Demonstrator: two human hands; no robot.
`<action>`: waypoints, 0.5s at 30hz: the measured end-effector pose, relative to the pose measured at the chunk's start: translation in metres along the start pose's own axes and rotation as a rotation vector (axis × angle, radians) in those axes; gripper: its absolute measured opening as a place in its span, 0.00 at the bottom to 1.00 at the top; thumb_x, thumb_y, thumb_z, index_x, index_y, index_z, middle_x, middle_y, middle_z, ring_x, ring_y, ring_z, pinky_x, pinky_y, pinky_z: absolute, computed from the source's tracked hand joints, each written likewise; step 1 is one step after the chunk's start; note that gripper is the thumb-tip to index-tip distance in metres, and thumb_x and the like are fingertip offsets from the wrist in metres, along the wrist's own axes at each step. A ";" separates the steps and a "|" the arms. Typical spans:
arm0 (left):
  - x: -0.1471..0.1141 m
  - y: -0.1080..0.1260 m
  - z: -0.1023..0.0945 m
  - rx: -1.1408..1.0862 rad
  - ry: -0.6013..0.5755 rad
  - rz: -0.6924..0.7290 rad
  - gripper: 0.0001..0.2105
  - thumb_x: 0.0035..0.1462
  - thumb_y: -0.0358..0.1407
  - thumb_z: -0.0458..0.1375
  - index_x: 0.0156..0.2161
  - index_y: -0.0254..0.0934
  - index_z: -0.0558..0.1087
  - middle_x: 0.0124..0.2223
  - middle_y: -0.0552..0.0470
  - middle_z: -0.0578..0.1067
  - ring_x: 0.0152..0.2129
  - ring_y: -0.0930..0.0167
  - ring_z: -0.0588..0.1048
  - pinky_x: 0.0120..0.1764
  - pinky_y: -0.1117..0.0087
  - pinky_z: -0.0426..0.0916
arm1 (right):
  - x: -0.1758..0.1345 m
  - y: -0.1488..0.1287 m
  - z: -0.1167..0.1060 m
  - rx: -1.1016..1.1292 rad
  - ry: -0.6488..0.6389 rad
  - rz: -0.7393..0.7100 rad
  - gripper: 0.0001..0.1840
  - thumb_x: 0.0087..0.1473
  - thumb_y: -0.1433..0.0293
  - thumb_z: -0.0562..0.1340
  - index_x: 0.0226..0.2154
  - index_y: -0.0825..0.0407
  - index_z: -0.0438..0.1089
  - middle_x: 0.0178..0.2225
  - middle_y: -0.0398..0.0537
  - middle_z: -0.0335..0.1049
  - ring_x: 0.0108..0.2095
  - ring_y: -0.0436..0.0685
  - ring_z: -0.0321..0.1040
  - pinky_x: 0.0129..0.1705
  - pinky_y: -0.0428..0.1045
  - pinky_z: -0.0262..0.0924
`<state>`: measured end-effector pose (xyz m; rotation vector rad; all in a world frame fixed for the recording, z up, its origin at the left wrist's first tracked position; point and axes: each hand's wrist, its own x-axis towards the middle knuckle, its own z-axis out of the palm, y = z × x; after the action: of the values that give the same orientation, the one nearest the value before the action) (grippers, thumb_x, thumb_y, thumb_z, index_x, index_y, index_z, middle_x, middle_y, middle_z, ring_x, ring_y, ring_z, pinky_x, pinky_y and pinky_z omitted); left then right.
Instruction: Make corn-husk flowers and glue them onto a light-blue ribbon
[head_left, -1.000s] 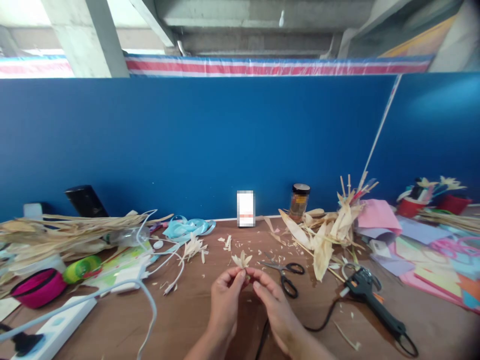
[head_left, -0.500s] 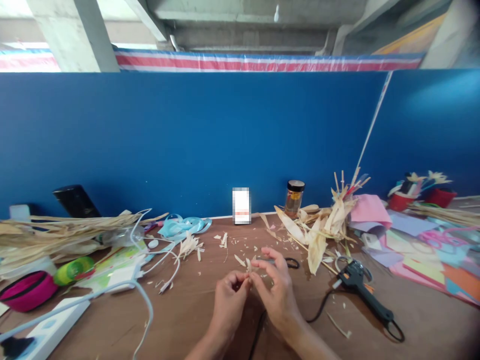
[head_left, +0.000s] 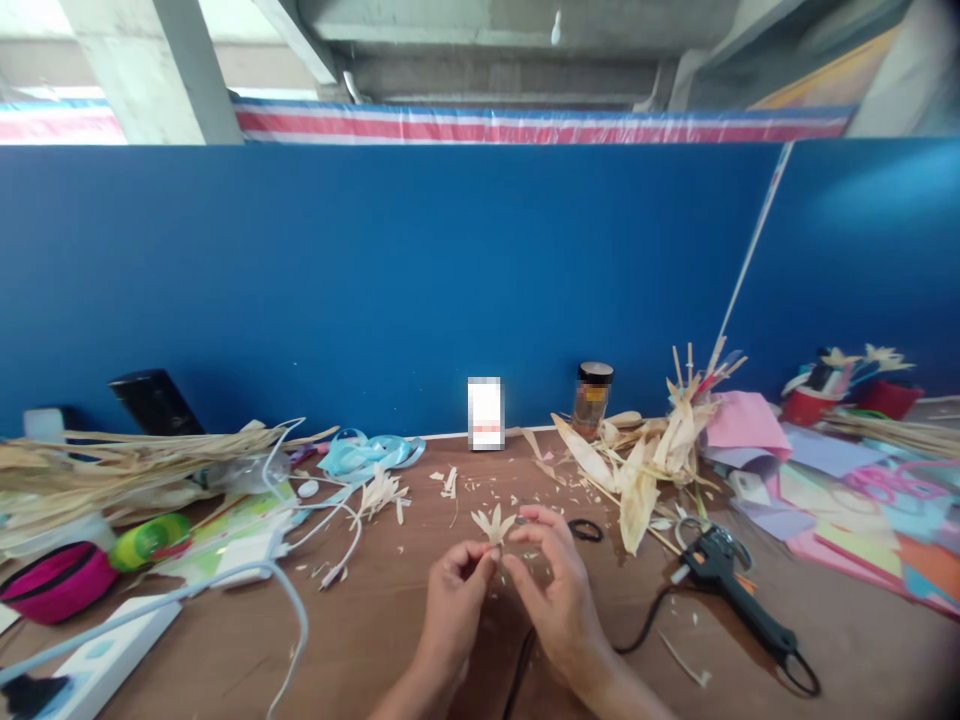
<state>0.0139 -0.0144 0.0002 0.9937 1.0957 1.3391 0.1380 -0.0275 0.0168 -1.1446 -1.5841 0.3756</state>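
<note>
A small pale flower (head_left: 493,524) of pointed husk petals stands upright at centre, its base pinched between the thumb and forefinger of my left hand (head_left: 459,590). Just right of it is my right hand (head_left: 551,565), its fingers apart and curved. The right thumb tip is close to the flower's base; whether it touches cannot be made out. Behind the right fingers, a black scissors handle loop (head_left: 586,530) shows, and the rest is hidden. Pale husk scraps (head_left: 450,483) are scattered around the hands.
A black glue gun (head_left: 739,590) with its cord lies at right, before dried husks (head_left: 637,490). A lidded jar (head_left: 593,400) stands behind. Coloured paper (head_left: 862,540) covers the far right. White cables, a power strip (head_left: 112,650) and a pink pouch (head_left: 56,582) occupy the left.
The flower's petals now spread visibly above my left fingertips, where they were blurred and bunched before. My right fingers have drawn slightly back from it and lower.
</note>
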 end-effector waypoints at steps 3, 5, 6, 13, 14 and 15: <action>0.000 0.004 0.001 -0.062 0.030 0.014 0.07 0.43 0.36 0.62 0.25 0.33 0.71 0.20 0.58 0.69 0.17 0.79 0.63 0.22 0.79 0.58 | -0.001 0.001 0.000 0.013 -0.013 0.081 0.11 0.50 0.70 0.59 0.38 0.51 0.63 0.41 0.51 0.64 0.43 0.58 0.61 0.43 0.51 0.58; -0.002 0.006 0.001 -0.106 0.027 0.016 0.06 0.43 0.35 0.62 0.25 0.34 0.71 0.22 0.57 0.70 0.18 0.78 0.65 0.23 0.79 0.59 | -0.002 0.001 0.001 0.041 -0.078 0.162 0.08 0.51 0.68 0.58 0.37 0.52 0.64 0.36 0.49 0.67 0.38 0.56 0.64 0.38 0.48 0.59; -0.002 0.006 0.002 -0.127 0.019 0.014 0.06 0.43 0.35 0.62 0.25 0.34 0.72 0.22 0.56 0.71 0.19 0.78 0.66 0.24 0.79 0.60 | -0.002 0.001 0.002 0.070 -0.116 0.196 0.07 0.52 0.67 0.57 0.35 0.52 0.65 0.34 0.48 0.69 0.35 0.55 0.65 0.36 0.47 0.59; 0.000 0.003 0.000 -0.226 -0.079 -0.056 0.06 0.42 0.35 0.64 0.24 0.34 0.73 0.22 0.56 0.72 0.18 0.78 0.66 0.24 0.79 0.60 | 0.000 -0.001 0.006 0.253 -0.180 0.261 0.10 0.54 0.66 0.55 0.30 0.53 0.70 0.29 0.45 0.71 0.30 0.52 0.66 0.31 0.44 0.59; 0.000 0.003 -0.001 -0.222 -0.089 -0.069 0.06 0.41 0.35 0.64 0.24 0.34 0.73 0.21 0.56 0.72 0.18 0.79 0.65 0.23 0.79 0.60 | 0.000 -0.001 0.006 0.264 -0.179 0.263 0.10 0.54 0.66 0.55 0.29 0.53 0.69 0.28 0.44 0.70 0.29 0.52 0.66 0.30 0.43 0.58; 0.000 0.003 -0.001 -0.212 -0.097 -0.077 0.06 0.41 0.35 0.64 0.23 0.34 0.74 0.21 0.56 0.71 0.18 0.79 0.65 0.24 0.79 0.59 | 0.001 -0.001 0.005 0.270 -0.179 0.265 0.10 0.54 0.66 0.55 0.29 0.53 0.69 0.27 0.44 0.70 0.28 0.51 0.65 0.29 0.43 0.58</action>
<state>0.0122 -0.0144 0.0029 0.8435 0.8902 1.3012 0.1329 -0.0257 0.0157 -1.1341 -1.4806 0.8611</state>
